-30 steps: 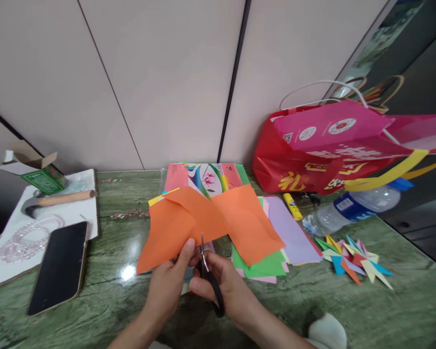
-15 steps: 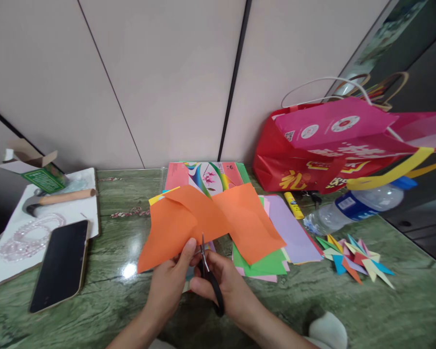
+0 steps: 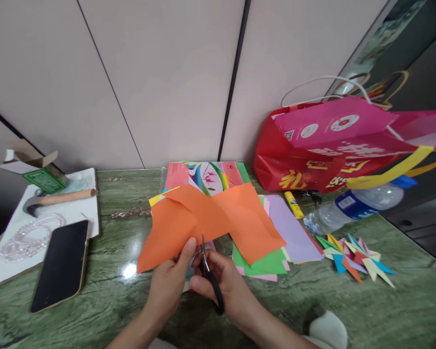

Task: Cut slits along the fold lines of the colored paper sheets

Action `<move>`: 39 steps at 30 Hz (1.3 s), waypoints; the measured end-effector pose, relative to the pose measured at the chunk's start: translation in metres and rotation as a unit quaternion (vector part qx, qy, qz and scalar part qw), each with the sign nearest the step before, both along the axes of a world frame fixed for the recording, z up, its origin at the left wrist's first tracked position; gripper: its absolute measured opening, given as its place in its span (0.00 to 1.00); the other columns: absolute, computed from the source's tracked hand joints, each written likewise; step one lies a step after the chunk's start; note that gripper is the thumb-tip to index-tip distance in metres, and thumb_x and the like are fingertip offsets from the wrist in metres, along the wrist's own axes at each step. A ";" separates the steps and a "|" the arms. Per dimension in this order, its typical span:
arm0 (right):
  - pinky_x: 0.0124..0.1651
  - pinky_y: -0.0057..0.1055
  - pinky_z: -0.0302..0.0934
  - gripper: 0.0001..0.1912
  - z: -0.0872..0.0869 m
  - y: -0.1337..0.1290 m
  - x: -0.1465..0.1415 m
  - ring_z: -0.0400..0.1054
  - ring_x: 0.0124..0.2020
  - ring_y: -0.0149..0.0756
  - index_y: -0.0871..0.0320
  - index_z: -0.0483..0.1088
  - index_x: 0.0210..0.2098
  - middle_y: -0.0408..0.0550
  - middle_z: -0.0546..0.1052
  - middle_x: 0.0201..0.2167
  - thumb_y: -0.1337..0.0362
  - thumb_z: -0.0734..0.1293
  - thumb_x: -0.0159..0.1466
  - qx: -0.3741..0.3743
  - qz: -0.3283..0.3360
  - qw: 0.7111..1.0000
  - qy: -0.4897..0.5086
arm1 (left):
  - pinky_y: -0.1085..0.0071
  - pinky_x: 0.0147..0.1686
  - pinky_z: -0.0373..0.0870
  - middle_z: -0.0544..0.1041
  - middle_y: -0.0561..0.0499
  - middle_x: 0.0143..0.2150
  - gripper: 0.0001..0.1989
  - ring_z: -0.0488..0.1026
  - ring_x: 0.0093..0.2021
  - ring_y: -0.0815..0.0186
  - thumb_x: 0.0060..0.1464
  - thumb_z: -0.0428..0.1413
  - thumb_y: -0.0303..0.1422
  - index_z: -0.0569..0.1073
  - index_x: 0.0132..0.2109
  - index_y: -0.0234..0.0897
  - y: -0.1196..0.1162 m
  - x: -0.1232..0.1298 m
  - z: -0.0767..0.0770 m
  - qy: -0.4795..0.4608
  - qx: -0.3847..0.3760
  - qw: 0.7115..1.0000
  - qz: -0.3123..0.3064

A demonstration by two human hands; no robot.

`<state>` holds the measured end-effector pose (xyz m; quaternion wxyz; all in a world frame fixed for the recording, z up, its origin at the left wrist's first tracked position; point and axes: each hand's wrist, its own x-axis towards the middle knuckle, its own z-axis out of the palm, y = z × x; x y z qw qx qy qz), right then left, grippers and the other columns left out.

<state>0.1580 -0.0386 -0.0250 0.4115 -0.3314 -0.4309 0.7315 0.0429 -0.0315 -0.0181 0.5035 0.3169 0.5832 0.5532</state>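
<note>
My left hand (image 3: 172, 278) pinches the lower edge of a sheet of orange paper (image 3: 174, 225), thumb on top. The sheet is creased and partly cut, with one flap spreading to the right. In my right hand (image 3: 227, 281) is a pair of scissors (image 3: 211, 281) with black handles, its blades pointing up at the paper's lower edge near my left thumb. Under the orange sheet lie green paper (image 3: 263, 264) and purple paper (image 3: 288, 228). Behind it is a red paper pack (image 3: 218, 174) with a flower print.
To the right are folded paper pieces (image 3: 354, 257), a glue stick (image 3: 293, 205), a water bottle (image 3: 356, 206) and a red gift bag (image 3: 294, 150). At left are a phone (image 3: 61, 265), a hammer-like tool (image 3: 61, 198), a bead string (image 3: 32, 235) and an opened box (image 3: 39, 172).
Almost nothing differs. Both hands, the scissors and the orange paper stay in nearly the same place.
</note>
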 end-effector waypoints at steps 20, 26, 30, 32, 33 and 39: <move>0.24 0.23 0.46 0.18 -0.005 0.000 -0.001 0.51 0.21 0.24 0.60 0.64 0.28 0.35 0.61 0.19 0.58 0.74 0.47 0.015 -0.021 1.000 -0.014 | 0.63 0.44 0.68 0.81 0.44 0.34 0.16 0.74 0.42 0.54 0.39 0.62 0.42 0.79 0.30 0.32 -0.002 0.000 0.000 -0.020 0.001 1.000 0.008; 0.23 0.23 0.48 0.19 -0.006 -0.001 -0.001 0.51 0.19 0.24 0.61 0.64 0.28 0.35 0.60 0.17 0.55 0.73 0.47 0.004 -0.020 0.999 -0.048 | 0.64 0.41 0.69 0.80 0.46 0.30 0.16 0.75 0.40 0.54 0.38 0.62 0.42 0.78 0.28 0.32 -0.002 -0.001 -0.002 -0.010 0.002 1.000 0.010; 0.22 0.24 0.49 0.19 -0.007 -0.002 -0.002 0.53 0.18 0.24 0.60 0.63 0.27 0.35 0.62 0.16 0.53 0.71 0.48 0.002 -0.021 0.999 -0.049 | 0.64 0.42 0.69 0.80 0.46 0.30 0.16 0.75 0.39 0.55 0.39 0.62 0.43 0.78 0.29 0.32 -0.002 -0.001 -0.002 -0.011 0.002 1.000 0.005; 0.21 0.24 0.50 0.19 -0.007 -0.002 -0.002 0.54 0.17 0.24 0.60 0.63 0.27 0.36 0.62 0.15 0.52 0.71 0.48 0.003 -0.018 0.999 -0.047 | 0.64 0.42 0.69 0.80 0.45 0.31 0.16 0.75 0.39 0.55 0.39 0.61 0.43 0.78 0.29 0.32 -0.002 -0.001 -0.002 -0.011 0.004 1.000 -0.003; 0.21 0.24 0.50 0.19 -0.006 -0.002 -0.003 0.54 0.17 0.24 0.60 0.63 0.26 0.35 0.62 0.15 0.52 0.71 0.48 0.004 -0.017 0.999 -0.046 | 0.64 0.43 0.69 0.80 0.45 0.31 0.16 0.75 0.39 0.55 0.40 0.61 0.43 0.78 0.29 0.32 -0.002 -0.001 -0.001 -0.010 0.005 1.000 -0.007; 0.20 0.23 0.51 0.19 -0.003 -0.001 -0.002 0.56 0.16 0.24 0.60 0.63 0.25 0.35 0.63 0.14 0.52 0.71 0.48 0.011 -0.015 0.998 -0.052 | 0.62 0.43 0.69 0.80 0.44 0.34 0.18 0.74 0.41 0.53 0.40 0.61 0.43 0.78 0.33 0.32 -0.002 -0.001 0.001 -0.007 0.001 1.000 -0.006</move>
